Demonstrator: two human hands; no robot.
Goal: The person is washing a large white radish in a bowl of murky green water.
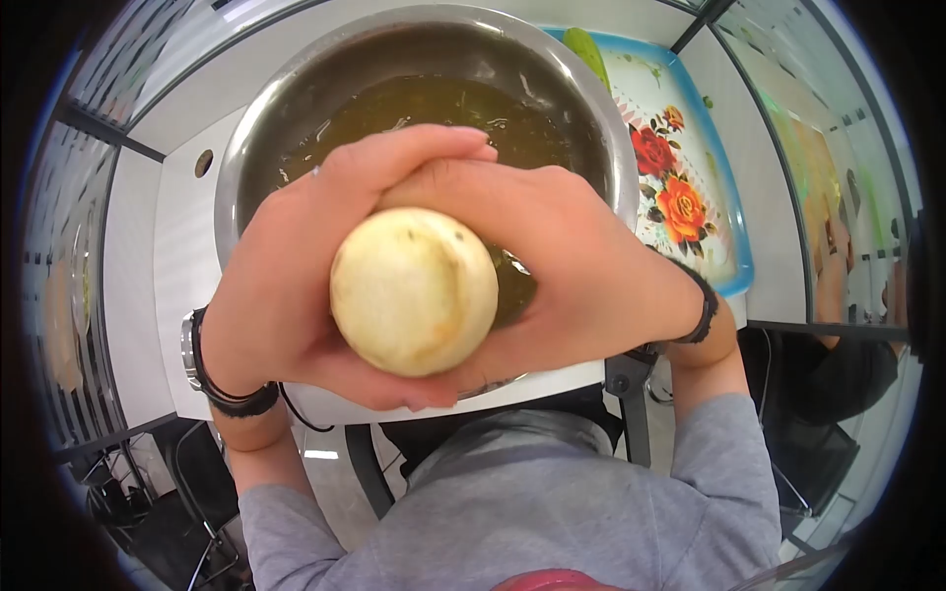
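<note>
A pale cream-yellow vegetable (414, 293) is held up close to the camera, its rounded end facing me. Its surface looks peeled, with a few brownish marks; the exact kind cannot be told. My left hand (286, 266) is wrapped around its left side. My right hand (581, 261) curls round it from the right, thumb below and fingers over the top, overlapping the left fingers. Below both hands stands a large metal basin (619, 158) with yellowish-brown water (424, 103) in it. The rest of the vegetable is hidden behind its near end and my hands.
A blue-rimmed tray with a flower print (724, 187) lies right of the basin, with a green cucumber-like vegetable (586, 54) at its far left corner. The white table (187, 266) has a cable hole. Partitions stand on both sides; another person's arm (838, 266) shows beyond the right one.
</note>
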